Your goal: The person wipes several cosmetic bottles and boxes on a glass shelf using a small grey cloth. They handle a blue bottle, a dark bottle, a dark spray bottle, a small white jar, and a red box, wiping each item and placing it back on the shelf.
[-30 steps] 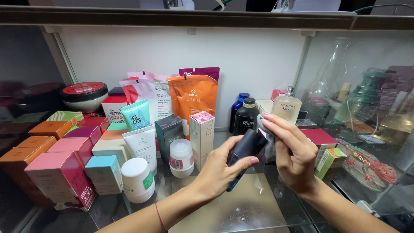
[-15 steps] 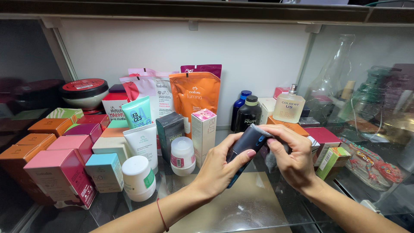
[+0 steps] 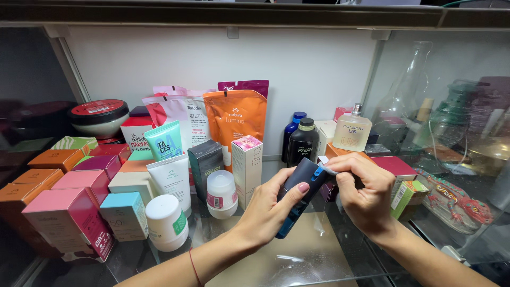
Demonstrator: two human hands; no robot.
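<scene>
The bottle [image 3: 300, 191] is sitting at the middle of the glass shelf [image 3: 319, 260], with the left hand [image 3: 268, 210] gripping it from seven o'clock and the right hand [image 3: 364, 194] touching its top end from three o'clock. At nine o'clock of the bottle two roll-on jars [image 3: 221, 194] are standing before a tall box [image 3: 247, 169], with stacked boxes [image 3: 64, 207] lying farther out the same way. At twelve o'clock two bottles [image 3: 303, 142] are standing against the back wall, a perfume flask [image 3: 351, 130] sitting at one o'clock and pouches [image 3: 234, 119] leaning at eleven o'clock.
</scene>
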